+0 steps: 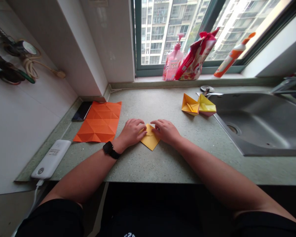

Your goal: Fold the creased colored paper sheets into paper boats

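A small folded sheet of yellow-orange paper [150, 140] lies on the speckled countertop [162, 161] in front of me. My left hand [132, 131], with a black watch on its wrist, presses its curled fingers on the paper's left upper edge. My right hand [165, 130] pinches the paper's upper right edge with bent fingers. Both hands meet over the top of the paper; its lower corner points toward me and stays uncovered.
A creased orange sheet [100, 122] lies to the left beside a dark phone [82, 111]. A white power bank [50, 159] rests at the left edge. Two folded paper shapes [198, 105] sit near the steel sink [261, 125]. Bottles and a red bag [196, 57] stand on the windowsill.
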The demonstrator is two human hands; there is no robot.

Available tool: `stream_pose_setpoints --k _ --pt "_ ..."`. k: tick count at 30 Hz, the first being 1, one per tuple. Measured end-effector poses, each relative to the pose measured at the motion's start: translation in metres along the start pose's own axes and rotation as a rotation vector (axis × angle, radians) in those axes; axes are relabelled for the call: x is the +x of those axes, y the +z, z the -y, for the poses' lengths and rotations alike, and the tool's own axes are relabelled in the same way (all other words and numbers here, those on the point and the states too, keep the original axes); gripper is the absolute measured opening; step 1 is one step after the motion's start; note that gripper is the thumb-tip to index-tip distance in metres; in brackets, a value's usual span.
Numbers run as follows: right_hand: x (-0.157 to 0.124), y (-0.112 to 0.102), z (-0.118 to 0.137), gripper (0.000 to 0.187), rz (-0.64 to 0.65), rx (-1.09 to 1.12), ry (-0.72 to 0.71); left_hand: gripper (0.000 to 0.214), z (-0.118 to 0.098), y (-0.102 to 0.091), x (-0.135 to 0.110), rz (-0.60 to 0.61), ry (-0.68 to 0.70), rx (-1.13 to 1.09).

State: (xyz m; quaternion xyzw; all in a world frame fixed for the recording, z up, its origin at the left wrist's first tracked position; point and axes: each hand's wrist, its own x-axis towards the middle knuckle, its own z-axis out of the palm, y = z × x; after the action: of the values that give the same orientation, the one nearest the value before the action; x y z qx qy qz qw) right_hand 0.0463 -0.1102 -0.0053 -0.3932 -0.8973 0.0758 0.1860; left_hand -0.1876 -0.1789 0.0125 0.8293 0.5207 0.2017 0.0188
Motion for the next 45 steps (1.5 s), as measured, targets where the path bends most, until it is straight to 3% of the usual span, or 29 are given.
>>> stream_pose_setpoints --k 12,18,28,45 --pt "0.000 -0.001 -0.002 0.014 -0.024 -0.065 -0.094 0.015 0.004 0.010 0.005 0.054 0.075 -0.046" --pt "-0.002 0.000 -0.004 0.022 -0.011 -0.035 -0.094 0.019 0.002 0.011 0.006 0.047 0.135 -0.073" --pt "0.000 0.007 -0.005 0.028 -0.033 0.001 -0.070 0.019 0.005 0.013 0.006 0.045 0.063 -0.103" --pt "0.001 0.004 -0.012 0.039 0.091 -0.002 0.011 0.022 0.004 0.013 0.007 0.094 -0.023 -0.122"
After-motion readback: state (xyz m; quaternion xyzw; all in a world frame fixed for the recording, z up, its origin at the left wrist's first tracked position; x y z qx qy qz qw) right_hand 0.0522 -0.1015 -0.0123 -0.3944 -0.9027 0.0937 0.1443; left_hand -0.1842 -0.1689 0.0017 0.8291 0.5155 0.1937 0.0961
